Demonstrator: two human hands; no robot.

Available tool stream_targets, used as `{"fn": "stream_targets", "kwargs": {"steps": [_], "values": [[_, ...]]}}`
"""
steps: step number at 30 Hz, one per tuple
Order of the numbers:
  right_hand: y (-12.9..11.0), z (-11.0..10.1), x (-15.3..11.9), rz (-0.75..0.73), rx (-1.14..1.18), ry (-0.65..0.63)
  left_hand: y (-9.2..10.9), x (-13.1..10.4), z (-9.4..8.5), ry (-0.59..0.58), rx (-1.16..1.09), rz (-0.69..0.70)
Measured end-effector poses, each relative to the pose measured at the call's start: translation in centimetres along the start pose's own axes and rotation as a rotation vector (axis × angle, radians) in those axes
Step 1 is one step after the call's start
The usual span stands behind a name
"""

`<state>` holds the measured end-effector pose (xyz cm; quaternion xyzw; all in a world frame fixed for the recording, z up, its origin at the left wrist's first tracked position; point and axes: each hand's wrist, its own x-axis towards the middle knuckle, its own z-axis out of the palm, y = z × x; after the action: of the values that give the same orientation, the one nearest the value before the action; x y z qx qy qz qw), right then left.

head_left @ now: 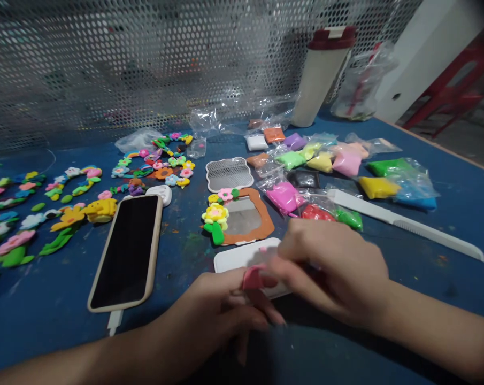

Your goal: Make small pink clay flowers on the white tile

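Observation:
My left hand (220, 313) is closed at the front of the table, with a small piece of pink modelling clay (253, 278) at its fingertips. My right hand (332, 267) is curled just beside it, thumb toward the clay; whatever its fingers grip is hidden. Under and behind both hands lies a white rectangular board (242, 255), partly covered, bearing a tiny pink bit. Beyond that sits a mirror with a brown clay frame (261, 216), decorated with yellow and pink flowers and green leaves. A plain white-rimmed mirror (229, 174) rests farther back.
A phone (125, 254) with a cable and several clay-decorated pieces (71, 216) lie to the left. Bagged coloured clay (317, 160) and a white comb-like tool (406, 222) lie to the right. A tumbler (322, 80) stands by the perforated metal panel (145, 64).

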<state>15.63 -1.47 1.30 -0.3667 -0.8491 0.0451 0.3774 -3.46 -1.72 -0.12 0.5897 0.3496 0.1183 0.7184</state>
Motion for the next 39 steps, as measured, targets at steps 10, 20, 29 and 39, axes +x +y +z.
{"fn": "stream_targets", "kwargs": {"steps": [10, 20, 29, 39], "values": [[0.2, 2.2, -0.6, 0.041, -0.040, -0.113, 0.0, -0.1, 0.1, -0.033, -0.008, 0.024], [-0.4, 1.2, -0.7, -0.183, 0.020, -0.180, 0.0, -0.5, 0.1, 0.050, 0.229, 0.090], [-0.1, 0.8, 0.0, 0.254, 0.195, -0.159, 1.3, -0.9, -0.2, 0.007, 0.309, 0.038], [-0.4, 0.1, 0.0, 0.219, 0.481, -0.172, -0.3, 0.0, -0.2, 0.042, 0.079, 0.069]]}}
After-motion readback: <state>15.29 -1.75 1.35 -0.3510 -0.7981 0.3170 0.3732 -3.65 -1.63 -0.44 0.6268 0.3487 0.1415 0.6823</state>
